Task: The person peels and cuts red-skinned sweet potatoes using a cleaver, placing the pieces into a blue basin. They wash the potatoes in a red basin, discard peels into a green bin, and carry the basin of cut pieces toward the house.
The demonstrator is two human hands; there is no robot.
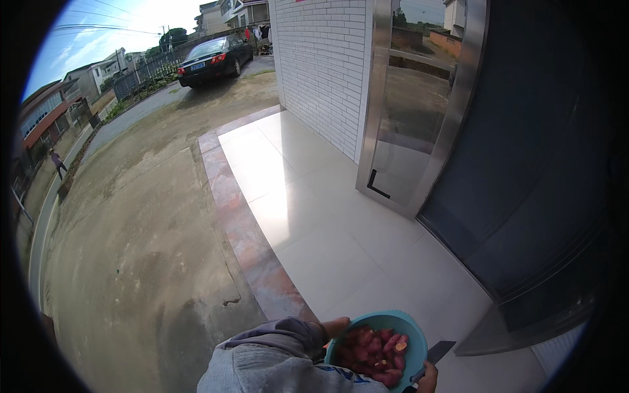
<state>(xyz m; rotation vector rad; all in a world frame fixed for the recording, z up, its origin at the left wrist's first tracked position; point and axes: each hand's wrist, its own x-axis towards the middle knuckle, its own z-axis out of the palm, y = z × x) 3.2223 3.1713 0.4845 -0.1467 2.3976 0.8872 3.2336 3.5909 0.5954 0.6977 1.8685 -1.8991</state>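
Observation:
A teal plastic basin [420, 335] full of reddish-purple sweet potatoes [375, 347] is held in front of my body, low in the view. One sweet potato shows a pale yellow cut end. My left hand [337, 326] is closed on the basin's far left rim, its fingers partly hidden. At the right side of the basin, my right hand [428, 378] grips a knife [440, 351] with a broad dark blade pointing outward, and it rests against the rim. The lower part of the basin is hidden by my grey sleeve and the frame edge.
Pale tiles [327, 229] with a reddish stone border [246, 229] form the porch. To the right stands a metal-framed glass door [409, 118], beside a white brick wall [321, 72]. A dark car [216, 60] is parked on the concrete yard [144, 242]; a person [57, 162] is far left.

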